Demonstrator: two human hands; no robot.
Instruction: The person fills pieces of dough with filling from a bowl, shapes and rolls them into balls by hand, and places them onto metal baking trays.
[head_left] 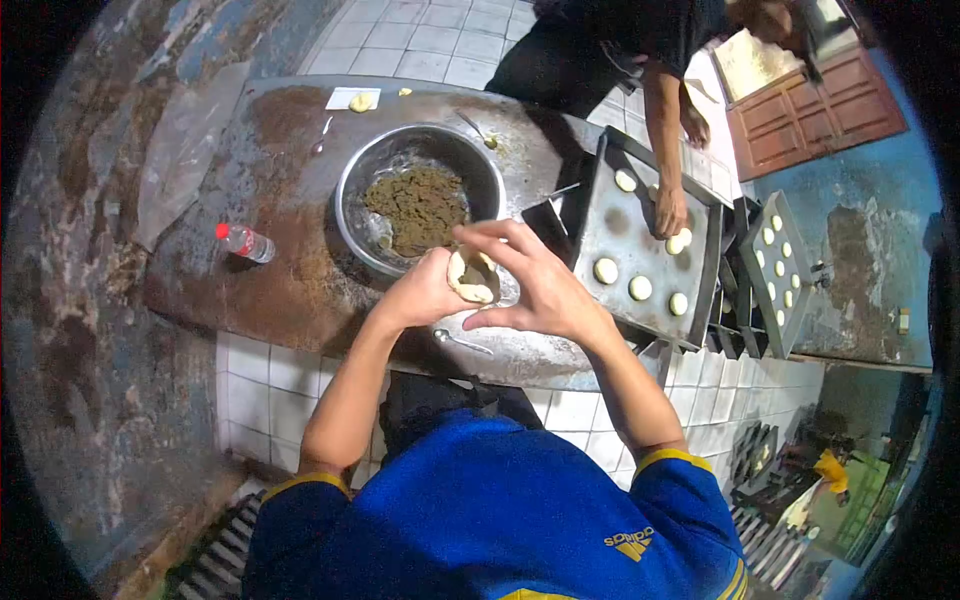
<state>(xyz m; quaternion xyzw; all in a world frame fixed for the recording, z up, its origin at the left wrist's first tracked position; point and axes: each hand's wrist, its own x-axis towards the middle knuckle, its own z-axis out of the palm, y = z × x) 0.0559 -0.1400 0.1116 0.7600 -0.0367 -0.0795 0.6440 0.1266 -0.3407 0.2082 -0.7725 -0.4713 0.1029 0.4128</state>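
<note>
My left hand (424,290) is closed around a piece of dough (472,292), pale and cupped, with dark brown filling showing in its hollow. Curved around the dough's right side is my right hand (540,285), its thumb and fingers spread apart; whether a fingertip touches the dough is unclear. Just beyond both hands stands a large metal bowl (349,180) containing crumbly brown filling (415,205). A spoon (465,343) lies on the table below my hands.
On the right, a baking tray (615,225) carries several round dough pieces, and a co-worker's hand (671,210) reaches into it. Another filled tray (768,250) stands farther right. A red-capped bottle (245,243) lies left of the bowl on the worn table (290,200).
</note>
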